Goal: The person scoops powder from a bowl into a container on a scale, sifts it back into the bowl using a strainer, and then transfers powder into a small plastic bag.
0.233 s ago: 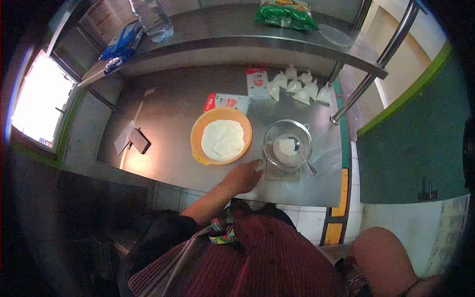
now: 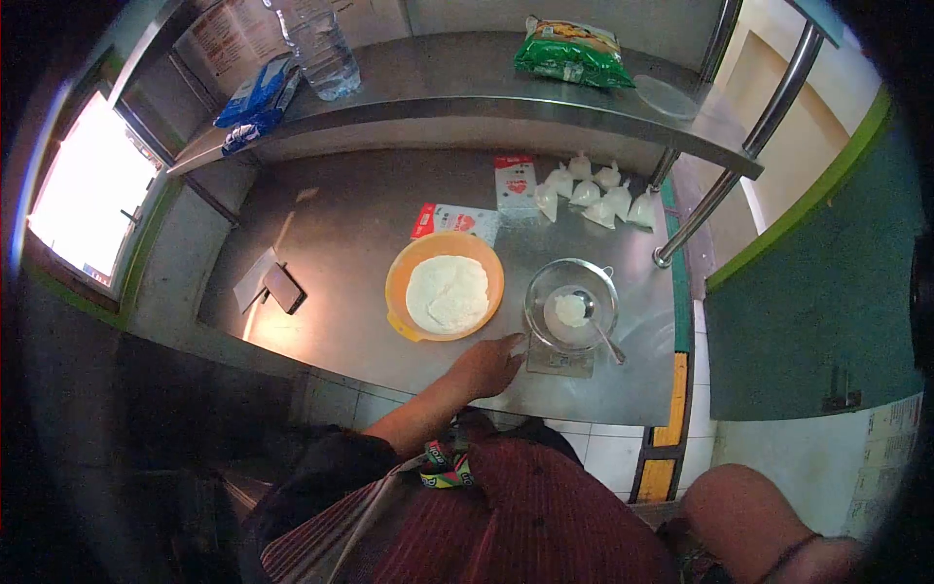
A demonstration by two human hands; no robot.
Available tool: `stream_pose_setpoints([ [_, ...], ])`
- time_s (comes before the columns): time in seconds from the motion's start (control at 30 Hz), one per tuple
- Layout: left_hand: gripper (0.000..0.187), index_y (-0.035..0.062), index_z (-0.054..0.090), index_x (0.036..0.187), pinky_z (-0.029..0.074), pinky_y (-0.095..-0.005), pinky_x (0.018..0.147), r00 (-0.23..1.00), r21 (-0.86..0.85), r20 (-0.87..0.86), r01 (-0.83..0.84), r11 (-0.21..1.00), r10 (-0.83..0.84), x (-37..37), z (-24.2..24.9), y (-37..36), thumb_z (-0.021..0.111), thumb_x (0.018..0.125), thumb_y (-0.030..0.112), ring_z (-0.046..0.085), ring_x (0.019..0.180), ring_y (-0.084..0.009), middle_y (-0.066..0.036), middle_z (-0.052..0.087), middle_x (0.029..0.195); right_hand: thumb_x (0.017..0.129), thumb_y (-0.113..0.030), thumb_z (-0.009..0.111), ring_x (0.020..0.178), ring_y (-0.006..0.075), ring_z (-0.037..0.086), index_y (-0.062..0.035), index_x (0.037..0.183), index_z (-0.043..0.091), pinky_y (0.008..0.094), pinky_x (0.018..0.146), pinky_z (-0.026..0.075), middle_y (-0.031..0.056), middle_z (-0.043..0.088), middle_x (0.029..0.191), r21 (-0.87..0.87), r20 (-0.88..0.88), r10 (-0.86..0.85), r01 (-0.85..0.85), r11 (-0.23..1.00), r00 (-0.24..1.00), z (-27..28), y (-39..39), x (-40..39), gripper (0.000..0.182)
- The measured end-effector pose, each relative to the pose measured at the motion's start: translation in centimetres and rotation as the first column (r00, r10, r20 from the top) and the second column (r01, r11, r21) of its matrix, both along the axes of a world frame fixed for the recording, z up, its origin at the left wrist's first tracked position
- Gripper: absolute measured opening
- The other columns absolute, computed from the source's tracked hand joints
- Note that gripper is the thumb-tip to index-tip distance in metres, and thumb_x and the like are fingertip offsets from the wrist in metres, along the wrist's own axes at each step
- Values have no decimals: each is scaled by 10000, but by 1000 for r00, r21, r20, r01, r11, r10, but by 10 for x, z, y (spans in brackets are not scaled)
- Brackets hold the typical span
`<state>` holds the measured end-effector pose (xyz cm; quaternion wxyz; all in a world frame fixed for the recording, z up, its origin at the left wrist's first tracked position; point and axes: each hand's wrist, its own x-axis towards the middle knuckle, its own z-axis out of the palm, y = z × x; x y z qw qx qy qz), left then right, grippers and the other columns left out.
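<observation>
Head view: the left hand (image 2: 491, 368), fingers bent, any grasp impossible to tell, is near the tabletop's (image 2: 628, 394) front edge, beside a scale (image 2: 562, 366) bearing a silvery bowl (image 2: 551, 280); an orange bowl (image 2: 397, 290) of white powder (image 2: 447, 294) stands farther back.

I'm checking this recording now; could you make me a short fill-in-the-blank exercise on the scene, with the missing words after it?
1. The person's ____ hand is beside the round container.
2. A metal ____ rests in that container, its handle sticking out over the rim.
3. The green packet lies on the metal ____ above the table.
4. Beside the blue packet stands a clear plastic ____.

Missing words: left; spoon; shelf; bottle.
</observation>
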<state>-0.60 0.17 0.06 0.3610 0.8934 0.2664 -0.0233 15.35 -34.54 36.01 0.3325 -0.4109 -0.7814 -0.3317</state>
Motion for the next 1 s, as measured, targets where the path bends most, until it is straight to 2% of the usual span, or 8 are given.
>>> stream_pose_setpoints([
  [0.2, 500, 19, 499, 1439, 502, -557, 978, 1000, 22, -23, 16, 1000, -16, 4, -3, 1, 528, 1028, 302, 651, 1086, -483, -318, 666, 1176, 1031, -272, 563, 881, 217, 662, -57, 1103, 662, 400, 793, 572, 100, 692, 1029, 122, -334, -763, 828, 547, 553, -169, 39, 61, 248],
  [0.23, 498, 22, 502, 1438, 504, -558, 975, 1000, 56, -13, 13, 998, -13, 3, -7, 2, 532, 1027, 303, 651, 1086, -483, -313, 666, 1179, 916, -36, 642, 788, 185, 603, 15, 1020, 669, 338, 753, 522, 84, 633, 877, 16, -788, -201, 345, 938, 581, -183, 85, 64, 119],
  [0.33, 500, 25, 507, 1434, 507, -557, 973, 999, 90, 50, 7, 996, -11, 1, -11, 1, 547, 1019, 303, 651, 1083, -483, -303, 661, 1203, 937, -285, 750, 821, 192, 605, -30, 1183, 596, 348, 758, 516, 95, 631, 937, -682, -641, -717, 224, 696, 275, -258, 133, 77, 386],
  [0.43, 505, 19, 537, 1402, 520, -550, 941, 1000, 65, 30, -3, 998, 1, 2, 6, -1, 583, 1002, 324, 664, 1048, -473, -289, 673, 1182, 917, -347, 783, 859, 201, 653, -19, 1223, 573, 363, 737, 528, 137, 657, 977, -796, -457, -851, 308, 521, 259, -348, 139, 82, 495],
  [0.6, 520, 17, 554, 1388, 528, -540, 911, 999, 36, 9, -35, 999, 34, 3, 20, -4, 608, 988, 345, 674, 1030, -460, -272, 702, 1107, 913, -434, 777, 805, 250, 695, 61, 1220, 561, 393, 726, 553, 156, 704, 846, -668, -635, -727, -286, 687, -261, -387, 159, 78, 621],
  [0.73, 529, 24, 555, 1397, 530, -526, 913, 996, 4, -49, -73, 997, 73, 3, 16, -5, 616, 982, 348, 675, 1024, -458, -270, 710, 1081, 922, -432, 757, 779, 307, 700, 58, 1153, 620, 422, 738, 550, 179, 712, 792, -820, -502, -858, -255, 513, -112, -369, 167, 78, 559],
  [0.8, 528, 25, 557, 1396, 530, -521, 914, 996, 21, -44, -81, 996, 82, 3, 16, -6, 620, 980, 344, 676, 1018, -458, -270, 710, 1079, 947, -384, 715, 800, 362, 699, 35, 1068, 671, 448, 741, 539, 226, 717, 846, -910, -382, -880, 54, 412, 282, -387, 167, 87, 439],
  [1.0, 516, 16, 555, 1397, 533, -517, 908, 989, 78, 139, -55, 995, 43, -1, 5, -6, 613, 986, 322, 681, 991, -456, -257, 719, 1035, 1017, -301, 583, 854, 440, 688, 5, 997, 665, 495, 759, 530, 247, 707, 888, -860, -444, -848, 129, 494, 289, -372, 165, 70, 318],
])
